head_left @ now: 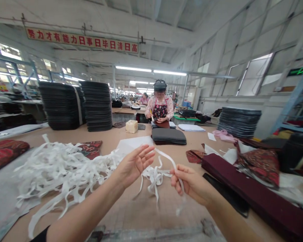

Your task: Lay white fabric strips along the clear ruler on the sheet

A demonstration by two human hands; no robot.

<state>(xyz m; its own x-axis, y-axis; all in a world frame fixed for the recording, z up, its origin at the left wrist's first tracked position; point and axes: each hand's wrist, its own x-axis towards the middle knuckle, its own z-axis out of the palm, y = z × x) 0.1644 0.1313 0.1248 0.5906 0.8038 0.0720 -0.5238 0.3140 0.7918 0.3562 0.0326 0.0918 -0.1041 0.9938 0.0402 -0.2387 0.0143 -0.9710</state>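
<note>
Between the finger and thumb of my right hand [185, 181] is a white fabric strip [168, 157]. One end of it arcs up and left toward my other hand, and the lower end hangs blurred below my fingers. My left hand [137, 162] is raised with the palm turned inward and the fingers stretched out. The strip's upper end passes close by its fingertips; whether they touch cannot be made out. Just under the hands, a few loose white strips [155, 178] lie curled on the brown table [141, 211]. A large tangled heap of white strips [63, 168] spreads to the left.
Tall stacks of black panels [97, 106] stand at the back left. Dark grey pieces [168, 135] and a pale yellow block [131, 126] sit ahead. A maroon fabric roll [249, 191] and patterned fabric [260, 161] lie right. Across the table, a person [161, 107] works with a brush.
</note>
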